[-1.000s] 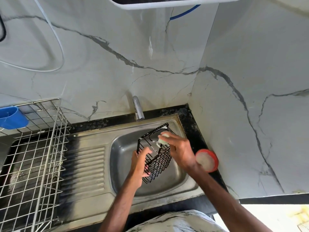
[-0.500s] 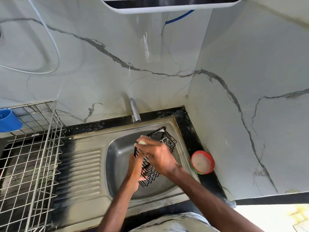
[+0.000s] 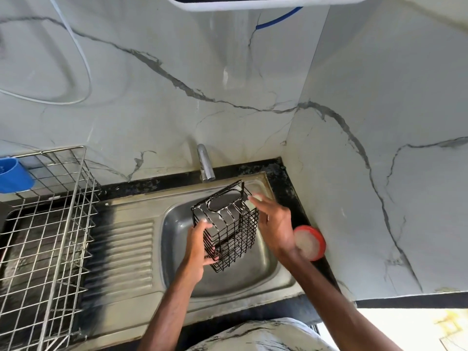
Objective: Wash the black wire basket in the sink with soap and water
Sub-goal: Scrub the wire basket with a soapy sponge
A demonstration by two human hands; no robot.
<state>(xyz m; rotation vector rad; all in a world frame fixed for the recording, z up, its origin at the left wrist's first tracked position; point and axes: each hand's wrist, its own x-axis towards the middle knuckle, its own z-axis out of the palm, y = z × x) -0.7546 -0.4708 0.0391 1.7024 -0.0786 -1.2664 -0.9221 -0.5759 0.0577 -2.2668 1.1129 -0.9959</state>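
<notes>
Black wire, streaked with white suds, is what I have in the middle of my view: the black wire basket (image 3: 228, 224) is held tilted in the air over the basin of the sink (image 3: 266, 269), nearer its back right corner, just in front of the tap (image 3: 205, 163) on the back edge. The left hand (image 3: 197, 247) grasps the basket's left side, thumb on the front wires and fingers wrapped round behind the lower part. Half a second ago the right hand (image 3: 276, 229) was reaching across the basket's front, close against the left one; now it has swung out to the right side, and the basket has been turned so that its flat plate with the oval slot faces me. A pale scrub pad (image 3: 254, 198) sits at the right fingertips by the basket's upper right corner, but motion blur hides whether it is pinched or only pressed flat, so I cannot tell that grip. I judge the soaping has moved on to a fresh face, with rinsing yet to come, since no water runs from the tap. The red soap dish (image 3: 310, 241) stands on the black counter at the sink's right edge, just beside the right wrist.
</notes>
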